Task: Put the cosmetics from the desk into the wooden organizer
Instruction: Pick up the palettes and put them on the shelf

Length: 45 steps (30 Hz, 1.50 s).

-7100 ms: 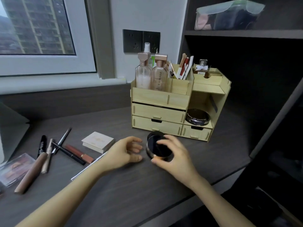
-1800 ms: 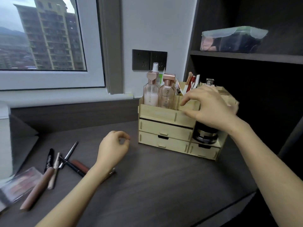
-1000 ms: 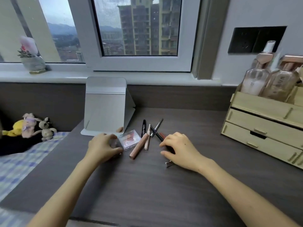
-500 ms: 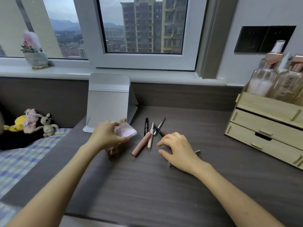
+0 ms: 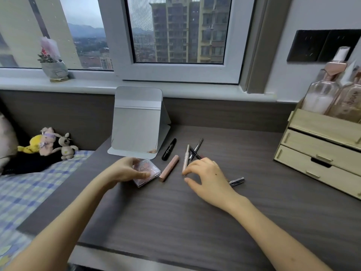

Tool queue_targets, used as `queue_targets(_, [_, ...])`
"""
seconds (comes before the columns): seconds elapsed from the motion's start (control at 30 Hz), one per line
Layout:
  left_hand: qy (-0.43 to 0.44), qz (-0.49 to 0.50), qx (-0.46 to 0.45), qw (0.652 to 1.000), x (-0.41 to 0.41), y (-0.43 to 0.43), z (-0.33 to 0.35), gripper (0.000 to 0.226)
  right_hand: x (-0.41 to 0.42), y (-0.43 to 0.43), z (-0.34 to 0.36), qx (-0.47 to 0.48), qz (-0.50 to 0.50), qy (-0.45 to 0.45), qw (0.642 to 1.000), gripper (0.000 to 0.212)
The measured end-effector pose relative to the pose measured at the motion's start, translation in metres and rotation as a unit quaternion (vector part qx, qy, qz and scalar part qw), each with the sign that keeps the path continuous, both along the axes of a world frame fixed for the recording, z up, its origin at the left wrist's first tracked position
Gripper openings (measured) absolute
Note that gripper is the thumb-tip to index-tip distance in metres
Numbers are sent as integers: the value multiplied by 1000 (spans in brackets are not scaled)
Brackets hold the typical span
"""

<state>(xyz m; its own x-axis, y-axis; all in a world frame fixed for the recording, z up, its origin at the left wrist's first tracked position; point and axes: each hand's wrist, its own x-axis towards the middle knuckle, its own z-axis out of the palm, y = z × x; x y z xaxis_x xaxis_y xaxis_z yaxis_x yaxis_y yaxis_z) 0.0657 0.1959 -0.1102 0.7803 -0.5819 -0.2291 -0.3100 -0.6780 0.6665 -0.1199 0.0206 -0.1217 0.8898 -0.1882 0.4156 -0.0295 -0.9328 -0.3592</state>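
Note:
My left hand (image 5: 125, 170) grips a clear pink palette case (image 5: 147, 172) and holds it just above the dark desk (image 5: 175, 218). My right hand (image 5: 208, 178) hovers with fingers spread over loose cosmetics, its fingertips at the end of a slim white pencil (image 5: 186, 158). Beside them lie a pink tube (image 5: 169, 168), a black mascara (image 5: 169, 149) and thin dark pencils (image 5: 196, 148). A silver-capped stick (image 5: 236, 181) pokes out from under my right hand. The wooden organizer (image 5: 320, 153) stands at the right, with pink bottles (image 5: 324, 94) in its top.
A folding grey mirror (image 5: 136, 122) stands behind the cosmetics. Left of the desk is a bed with a checked sheet (image 5: 25, 192) and plush toys (image 5: 46, 143). A potted plant (image 5: 52, 61) sits on the windowsill. Black wall sockets (image 5: 322, 45) are above the organizer.
My left hand has brought the palette case lower and to the right, close to the pink tube. My right hand has stayed over the pencils, with its fingers now spread wider.

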Motion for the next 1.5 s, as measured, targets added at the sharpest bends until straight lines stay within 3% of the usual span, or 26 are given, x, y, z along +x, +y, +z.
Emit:
queue_targets(0.23, [56,-8,121,991,1,-22,17,38,-13,-1,-5,30,-12,6,999,20])
queue_targets(0.4, [49,19,46,998,-10,-18,28,20,-21,-2,-5,51,-14,14,999,21])
queue_targets(0.47, [74,15,-14,997,-19,-18,36,22,-24,-1,-2,112,-26,-8,993,20])
queue_targets(0.53, [131,-5,-83,988,-33,-25,45,24,-25,1,5,261,-41,-34,964,21])
queue_targets(0.6, [185,-46,-133,973,-50,-42,53,19,-29,1,14,425,-29,-42,904,25])
queue_targets(0.67, [211,-97,-157,960,-69,-67,58,8,-38,-6,23,522,-11,-56,851,26])
queue_targets(0.73, [235,-149,-181,943,-89,-96,63,11,-55,-19,32,565,-5,-88,820,25])
queue_targets(0.9, [285,-229,-228,902,-146,-173,79,11,-113,-66,60,563,-106,-185,798,11])
queue_targets(1.0, [332,-249,-233,879,-179,-212,87,13,-153,-91,73,564,-182,-228,773,19])
queue_targets(1.2, [384,-218,-228,868,-218,-259,95,13,-221,-121,88,499,-286,-356,736,10])
queue_targets(1.33, [437,-234,-185,849,-241,-271,91,17,-224,-123,93,477,-280,-352,755,14])
queue_targets(1.5, [495,-254,-167,814,-250,-277,84,27,-218,-133,86,395,-370,-285,791,19])
